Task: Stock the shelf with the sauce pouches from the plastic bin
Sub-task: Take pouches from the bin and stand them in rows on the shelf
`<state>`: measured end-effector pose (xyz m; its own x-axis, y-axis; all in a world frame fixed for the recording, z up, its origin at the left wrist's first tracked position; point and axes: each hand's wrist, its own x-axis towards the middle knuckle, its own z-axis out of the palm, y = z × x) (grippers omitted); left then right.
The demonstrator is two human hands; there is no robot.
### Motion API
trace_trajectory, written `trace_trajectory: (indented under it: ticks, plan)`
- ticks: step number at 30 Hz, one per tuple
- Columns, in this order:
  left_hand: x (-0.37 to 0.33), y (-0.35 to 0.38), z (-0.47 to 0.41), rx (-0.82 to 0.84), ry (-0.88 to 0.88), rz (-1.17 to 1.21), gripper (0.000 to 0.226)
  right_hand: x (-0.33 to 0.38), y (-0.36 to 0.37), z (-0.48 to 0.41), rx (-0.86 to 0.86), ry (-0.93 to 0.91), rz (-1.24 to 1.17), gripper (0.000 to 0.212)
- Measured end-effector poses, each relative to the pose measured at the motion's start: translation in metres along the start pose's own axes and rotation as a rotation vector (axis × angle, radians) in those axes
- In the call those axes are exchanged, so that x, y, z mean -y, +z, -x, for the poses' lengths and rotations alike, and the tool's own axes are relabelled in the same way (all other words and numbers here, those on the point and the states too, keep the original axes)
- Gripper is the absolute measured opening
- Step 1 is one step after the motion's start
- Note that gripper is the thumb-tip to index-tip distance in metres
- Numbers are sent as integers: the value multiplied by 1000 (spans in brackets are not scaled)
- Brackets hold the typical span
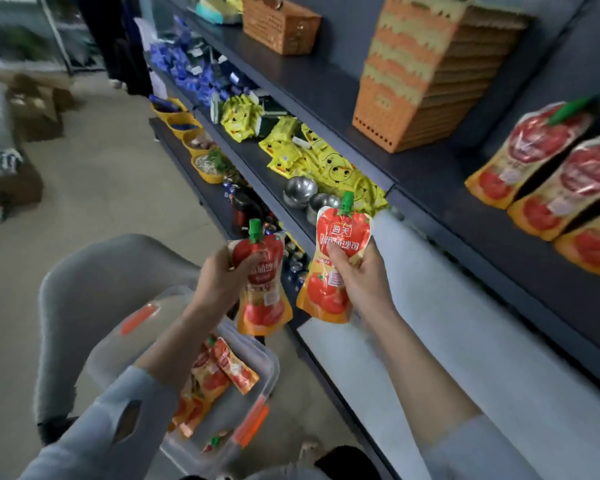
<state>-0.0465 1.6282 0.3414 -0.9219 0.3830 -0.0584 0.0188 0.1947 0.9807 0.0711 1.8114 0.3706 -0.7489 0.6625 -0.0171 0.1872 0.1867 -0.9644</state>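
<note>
Head camera is looking down past my sleeves at the bin (269, 368), which is sitting low on my left against a grey chair (94, 282), with spare pouches (219, 372) lying flat inside it. Just above it my left hand (219, 271) is gripping a pouch (264, 306) near its neck, fingers curled round the top, green cap pointing up and the body hanging down. My right hand (361, 271) is clamping a second pouch (326, 296) at its middle, thumb pressing on the printed front, holding it upright. The two held pouches are hanging close together, not touching. Farther right, stocked pouches (534, 157) are leaning in a row on the dark shelf (447, 188). Beyond them stacked orange baskets (413, 81) are standing, with yellow packets (326, 164) lying one tier below.
</note>
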Motion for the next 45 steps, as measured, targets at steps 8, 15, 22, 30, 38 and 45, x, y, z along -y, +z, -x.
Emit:
trace_trajectory:
  ticks: [8,15,22,30,38,45]
  plan:
    - [-109,99,10,248,213,132,8,37,-126,19,-280,-71,-47,30]
    - [-176,223,50,476,317,236,16,41,-263,59,-495,-118,-9,21]
    - [-218,340,98,626,409,243,22,35,-393,92,-689,-98,15,24]
    - [-236,429,122,678,431,261,24,6,-527,94,-832,49,-5,13]
    - [-238,466,127,674,409,269,32,-39,-598,31,-893,154,-37,10]
    - [-235,480,123,649,393,249,39,-49,-629,-25,-888,120,34,14]
